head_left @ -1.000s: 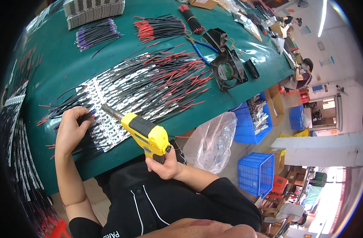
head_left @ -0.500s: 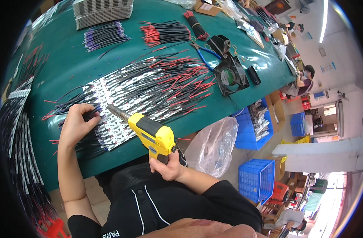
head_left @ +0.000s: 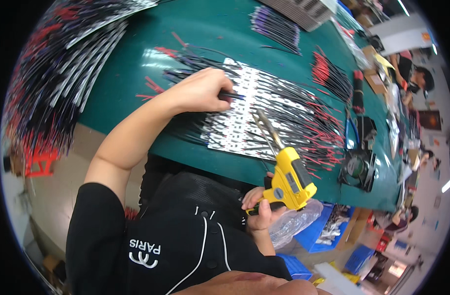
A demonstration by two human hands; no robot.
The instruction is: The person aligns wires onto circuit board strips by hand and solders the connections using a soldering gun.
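Observation:
My left hand (head_left: 205, 91) is closed in a pinch on a dark wire (head_left: 231, 96) at the left side of a white circuit board panel (head_left: 230, 140). The wire's end points right, onto the panel. In my right hand (head_left: 262, 209) is a yellow and black soldering gun (head_left: 290, 179), gripped by its handle. Its metal tip (head_left: 260, 115) points up and left over the panel, a short way from the pinched wire. Rows of black wires with red ends (head_left: 318, 128) fan out to the panel's right. More wires stick out on its left, partly under my left forearm.
Stacks of wired strips (head_left: 77, 69) hang over the table's left end. Purple-ended wires (head_left: 276, 29), red-ended wires (head_left: 330, 73), blue-handled pliers (head_left: 351, 130) and a black fan (head_left: 357, 169) lie on the green table (head_left: 185, 152). Blue crates stand beyond its right edge. Other people sit farther off.
The whole view has turned, so the table's contents appear farther right and rotated. The soldering gun's tip has moved away from my left hand's fingers. Both hands keep their hold.

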